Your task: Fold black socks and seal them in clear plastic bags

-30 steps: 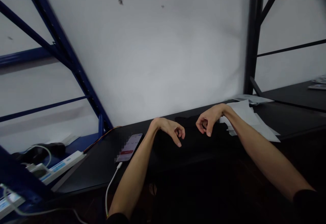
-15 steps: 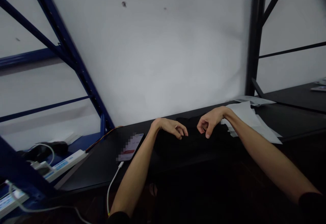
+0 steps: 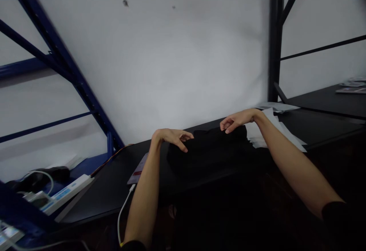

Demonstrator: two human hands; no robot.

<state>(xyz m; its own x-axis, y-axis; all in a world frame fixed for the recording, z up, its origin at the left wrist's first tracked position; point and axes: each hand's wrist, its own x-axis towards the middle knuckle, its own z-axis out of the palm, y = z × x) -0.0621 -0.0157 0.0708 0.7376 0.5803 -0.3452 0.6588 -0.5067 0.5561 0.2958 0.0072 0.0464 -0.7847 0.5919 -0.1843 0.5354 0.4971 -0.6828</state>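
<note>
Black cloth (image 3: 208, 155) had just risen, right hand (image 3: 237, 119) pinching its one-o'clock edge. Left hand (image 3: 171, 136) half-curled at ten o'clock; grip unclear.

I am seeing a soft, plain black cloth (image 3: 210, 154), bunching in loose folds and lying toward five o'clock from my view's centre. Its uneven upper edge is slanting up toward between two and three o'clock; its lower edge is blending into darkness, so I am not distinguishing it.
</note>
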